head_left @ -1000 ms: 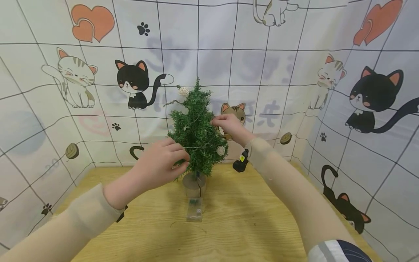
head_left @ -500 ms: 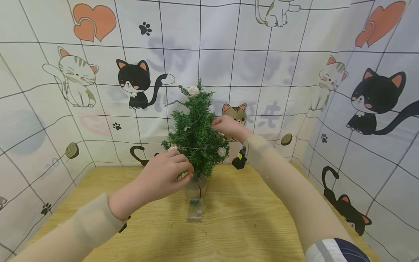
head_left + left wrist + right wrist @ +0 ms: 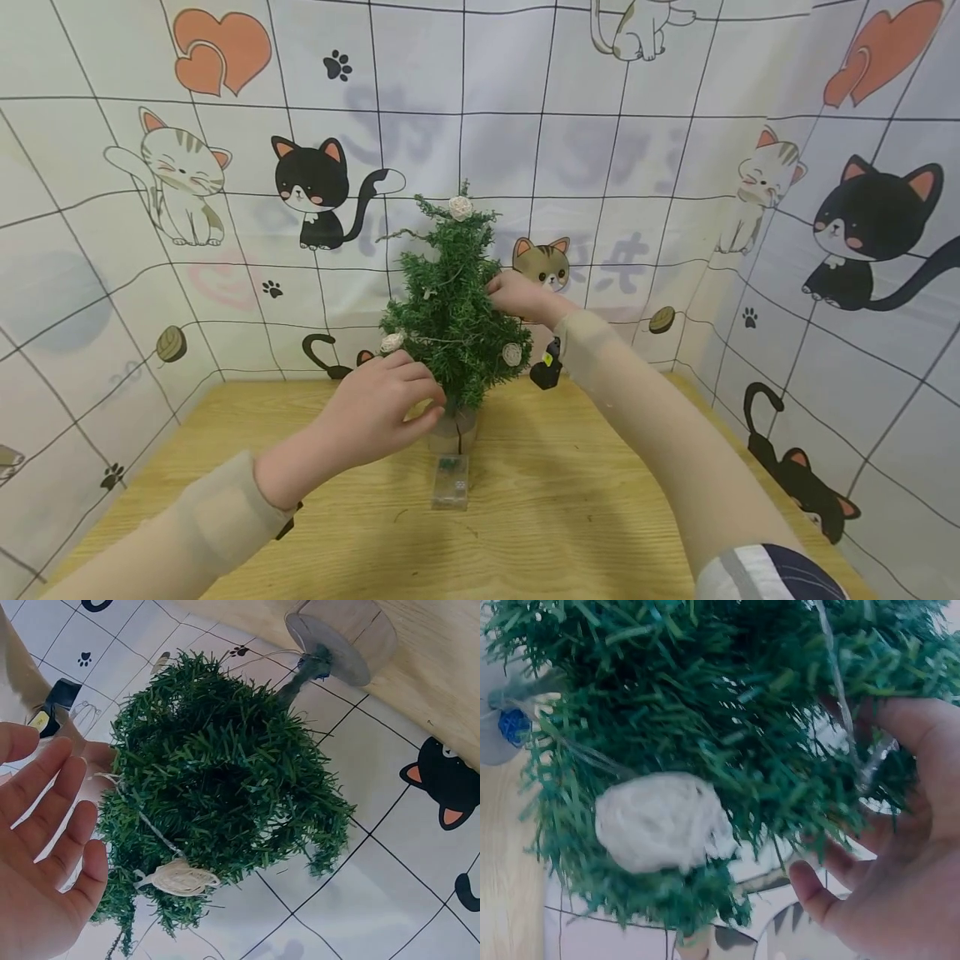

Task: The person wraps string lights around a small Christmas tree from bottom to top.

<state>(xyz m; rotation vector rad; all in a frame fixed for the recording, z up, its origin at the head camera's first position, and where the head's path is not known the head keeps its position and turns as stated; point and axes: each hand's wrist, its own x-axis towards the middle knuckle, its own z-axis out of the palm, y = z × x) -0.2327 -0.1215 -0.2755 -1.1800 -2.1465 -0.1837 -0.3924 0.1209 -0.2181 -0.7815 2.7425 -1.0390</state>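
Observation:
A small artificial Christmas tree [image 3: 450, 308] stands upright in a round base [image 3: 453, 433]. A thin light string with white woven balls runs around it; one ball [image 3: 461, 208] is near the top, another [image 3: 392, 342] low left, a third [image 3: 512, 354] low right. My right hand [image 3: 521, 296] grips into the branches on the tree's right side; its fingertips are partly hidden by foliage in the right wrist view. My left hand [image 3: 382, 408] hovers before the lower left branches, fingers loosely bent. In the left wrist view nothing is between those fingers [image 3: 56, 832].
A clear flat box [image 3: 450, 482] lies on the wooden table [image 3: 540, 500] in front of the base, with a wire leading to the tree. Behind and at both sides hangs a white cat-print cloth [image 3: 585, 158]. The table's back edge meets the cloth.
The tree has turned: its top ball has swung right to the front, and the low left ball has come into view. My left hand has moved slightly down and away from the branches.

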